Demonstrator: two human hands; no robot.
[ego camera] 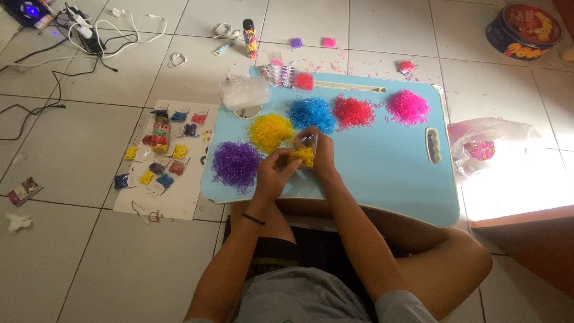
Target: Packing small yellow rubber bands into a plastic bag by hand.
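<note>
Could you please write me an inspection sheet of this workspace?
Surface: blue lap table on a tiled floor.
Job's things: yellow bands and a clear bag, held between left hand and right hand.
Clutter: purple, yellow, blue, red and pink piles; packets on paper.
Grippers: both hands closed on the bands.
Cables: white and black cords, far left.
Surroundings: round tin, plastic bag.

A small clump of yellow rubber bands (pixel 303 157) is sitting pinched between both hands — a loose, tangled tuft. It is hovering just above the blue lap table (pixel 382 173), at five o'clock from the yellow pile (pixel 270 131) — three o'clock from the purple pile (pixel 237 163).
</note>
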